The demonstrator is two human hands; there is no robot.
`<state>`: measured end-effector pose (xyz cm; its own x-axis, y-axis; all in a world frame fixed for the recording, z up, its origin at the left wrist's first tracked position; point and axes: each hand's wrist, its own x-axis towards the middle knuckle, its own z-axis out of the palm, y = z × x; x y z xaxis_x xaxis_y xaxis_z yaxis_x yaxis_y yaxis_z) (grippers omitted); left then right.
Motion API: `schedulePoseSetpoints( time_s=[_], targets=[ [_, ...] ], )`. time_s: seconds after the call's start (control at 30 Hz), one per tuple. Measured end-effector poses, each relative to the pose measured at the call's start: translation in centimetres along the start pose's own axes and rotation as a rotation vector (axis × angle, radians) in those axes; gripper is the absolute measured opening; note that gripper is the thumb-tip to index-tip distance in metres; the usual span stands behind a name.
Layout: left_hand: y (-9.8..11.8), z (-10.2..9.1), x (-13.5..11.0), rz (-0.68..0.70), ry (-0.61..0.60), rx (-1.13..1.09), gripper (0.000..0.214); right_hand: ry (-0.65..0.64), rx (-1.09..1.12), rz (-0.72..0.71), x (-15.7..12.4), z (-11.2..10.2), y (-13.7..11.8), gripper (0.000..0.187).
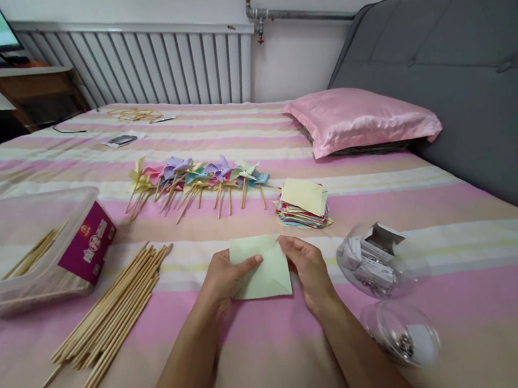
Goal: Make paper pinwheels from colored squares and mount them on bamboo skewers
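Note:
A pale green square of paper (265, 271) lies on the striped bedsheet (279, 350) between my hands. My left hand (226, 276) rests on its left side, index finger stretched across the sheet and pinching its edge. My right hand (307, 265) grips the paper's right edge, fingers curled round it. Just beyond lies a stack of coloured paper squares (303, 207). A row of finished paper pinwheels on sticks (197, 180) lies farther back. A bundle of wooden sticks (112, 312) lies to my left.
A clear plastic box (28, 250) with sticks and a purple label sits at the left. Two clear round containers (373, 261) (404, 334) with small metal pieces lie at the right. A pink pillow (361, 118), grey headboard (461, 65) and radiator (150, 62) lie beyond.

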<state>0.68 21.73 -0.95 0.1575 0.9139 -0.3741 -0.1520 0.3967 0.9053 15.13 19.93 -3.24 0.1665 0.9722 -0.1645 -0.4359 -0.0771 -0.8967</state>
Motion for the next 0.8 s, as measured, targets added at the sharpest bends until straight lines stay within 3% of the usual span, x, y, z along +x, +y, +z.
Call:
schedulePoseSetpoints(
  time_s=[0.1, 0.47, 0.8],
  targets=[
    [0.19, 0.14, -0.17, 0.014, 0.011, -0.019, 0.042, -0.044, -0.033, -0.007, -0.14, -0.01, 0.12, 0.037],
    [-0.14, -0.28, 0.2, 0.027, 0.013, 0.128, 0.042, 0.013, -0.073, -0.029, -0.1, -0.01, 0.3, 0.03],
    [-0.1, -0.36, 0.24, -0.007, -0.027, 0.127, 0.041, 0.258, -0.126, -0.136, 0.53, -0.43, 0.09, 0.044]
  ],
)
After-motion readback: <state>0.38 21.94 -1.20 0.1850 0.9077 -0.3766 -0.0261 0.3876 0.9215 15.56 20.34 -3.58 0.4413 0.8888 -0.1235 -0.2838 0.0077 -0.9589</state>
